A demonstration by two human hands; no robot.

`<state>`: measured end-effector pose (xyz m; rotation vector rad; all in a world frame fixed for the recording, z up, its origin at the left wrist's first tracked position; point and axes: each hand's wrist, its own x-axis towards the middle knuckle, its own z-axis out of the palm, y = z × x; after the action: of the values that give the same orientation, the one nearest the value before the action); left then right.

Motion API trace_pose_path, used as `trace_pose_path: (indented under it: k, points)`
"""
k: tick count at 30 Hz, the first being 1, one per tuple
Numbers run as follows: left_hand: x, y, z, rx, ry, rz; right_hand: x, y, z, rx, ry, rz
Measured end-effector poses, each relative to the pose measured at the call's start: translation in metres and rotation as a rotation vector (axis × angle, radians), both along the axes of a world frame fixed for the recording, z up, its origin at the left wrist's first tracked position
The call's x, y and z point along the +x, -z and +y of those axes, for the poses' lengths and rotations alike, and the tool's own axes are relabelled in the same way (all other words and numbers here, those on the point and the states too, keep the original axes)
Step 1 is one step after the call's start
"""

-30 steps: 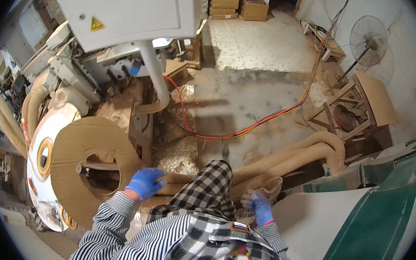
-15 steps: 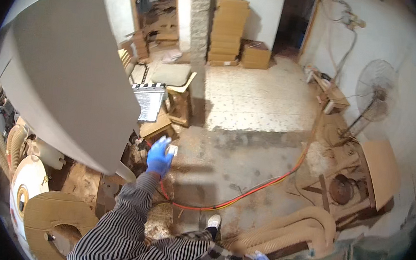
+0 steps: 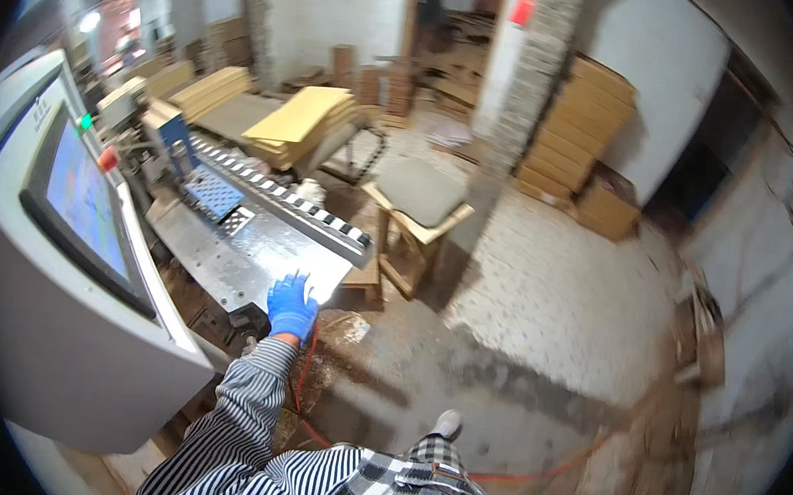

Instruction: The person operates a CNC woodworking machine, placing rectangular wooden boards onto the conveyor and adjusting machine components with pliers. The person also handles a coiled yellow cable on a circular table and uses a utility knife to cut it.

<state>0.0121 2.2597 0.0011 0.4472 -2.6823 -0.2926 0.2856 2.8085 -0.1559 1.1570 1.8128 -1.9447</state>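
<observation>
Your left hand, in a blue glove, is stretched out ahead of you at the near right corner of the metal bench. Its fingers are open and slightly spread, pointing forward over the bright surface, and nothing shows in their grip. Whether the fingertips touch the metal or hang just above it, you cannot tell from this angle. Your right hand is out of sight, so the state of its fingers cannot be told.

The metal bench lies just ahead of your left hand and runs away to the left. A black-and-white segmented rail follows its far side, and a blue perforated block sits farther along, well apart from your glove. To your left stands a grey control console — its screen lit, with a green light and a red knob on the edge. Beyond the rail are yellow sheets in a pile and a padded stool. A red cable hangs near your left wrist and curves across the floor.
</observation>
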Motion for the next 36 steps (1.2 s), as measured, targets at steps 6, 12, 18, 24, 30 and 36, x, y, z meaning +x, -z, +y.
trace_pose_path:
  k: [6,12,18,24,30,36]
  points:
    - [-0.031,-0.015,0.032,0.002,-0.273,0.100,-0.252,0.020,0.081,0.120,-0.240,0.018]
    - [0.004,-0.013,0.031,-0.016,-0.872,0.004,-0.608,0.015,0.083,0.161,-0.688,0.254]
    - [-0.010,-0.016,0.037,0.032,-1.166,0.005,-0.804,-0.070,-0.123,-0.053,-0.885,0.382]
    - [-0.022,-0.039,0.047,0.161,-1.327,0.090,-0.811,-0.068,-0.317,-0.343,-1.382,0.114]
    - [-0.033,-0.047,0.040,0.156,-1.434,0.127,-0.824,-0.073,-0.447,-0.323,-1.636,0.027]
    - [-0.035,-0.039,0.043,0.119,-1.683,0.175,-0.881,-0.075,-0.604,-0.498,-1.473,-0.195]
